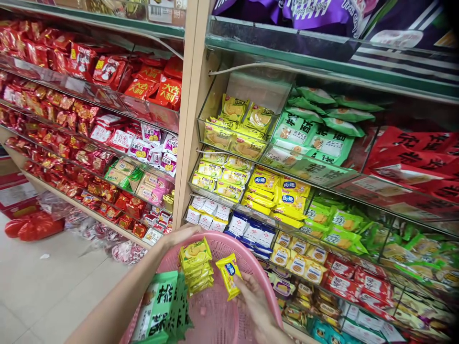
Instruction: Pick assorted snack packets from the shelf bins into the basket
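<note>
Currently, the right hand [253, 301] pinches a yellow packet [226, 277] over the basket [269, 289]; left hand [183, 234], grip unclear, touches its rim.

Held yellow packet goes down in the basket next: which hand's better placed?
Probably the right hand: its grip has the yellow packet over the pink basket. The left hand is at the basket's far rim, seemingly steadying it.
</note>
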### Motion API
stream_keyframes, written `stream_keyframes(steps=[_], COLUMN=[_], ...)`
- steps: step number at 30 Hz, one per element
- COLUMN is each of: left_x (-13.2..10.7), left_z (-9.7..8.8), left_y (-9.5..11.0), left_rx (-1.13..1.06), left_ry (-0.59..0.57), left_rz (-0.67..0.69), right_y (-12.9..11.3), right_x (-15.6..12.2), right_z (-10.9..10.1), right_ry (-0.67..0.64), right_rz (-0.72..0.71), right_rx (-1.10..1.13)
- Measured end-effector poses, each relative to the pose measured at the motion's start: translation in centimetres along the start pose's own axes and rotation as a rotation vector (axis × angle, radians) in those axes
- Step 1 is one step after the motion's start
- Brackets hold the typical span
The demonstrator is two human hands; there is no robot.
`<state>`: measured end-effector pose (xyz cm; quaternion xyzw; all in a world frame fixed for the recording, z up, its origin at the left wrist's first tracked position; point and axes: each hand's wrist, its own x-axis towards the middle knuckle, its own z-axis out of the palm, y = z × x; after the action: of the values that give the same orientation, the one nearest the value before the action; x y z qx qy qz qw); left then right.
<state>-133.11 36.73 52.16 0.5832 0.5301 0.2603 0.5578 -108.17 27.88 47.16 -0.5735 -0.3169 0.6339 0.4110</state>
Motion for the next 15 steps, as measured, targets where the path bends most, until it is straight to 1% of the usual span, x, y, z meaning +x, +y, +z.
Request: stream_keyframes(steps=[4,9,13,15], left_x=[0.0,0.0,0.0,0.0], left_z=[0.0,0.3,0.8,0.9], left_y=[-0.2,-0.1,0.1,0.3], left_rx=[-0.008,-0.015,-0.003,0.017], left_ry=[-0.013,-0.030,-0.040,-0.037], left_rz=[0.013,0.027,0.014,0.035], right_y=[1.3,2.4,2.3,2.1], right_x=[0.4,1.3,1.4,1.3], right_z=[-0.2,-0.7,0.1,0.6], right_ry=[0.020,-0.007,0.012,0.031], right_rz=[0.106,0.169,0.191,0.179], right_rx=[0.064,0.067,0.044,0.031])
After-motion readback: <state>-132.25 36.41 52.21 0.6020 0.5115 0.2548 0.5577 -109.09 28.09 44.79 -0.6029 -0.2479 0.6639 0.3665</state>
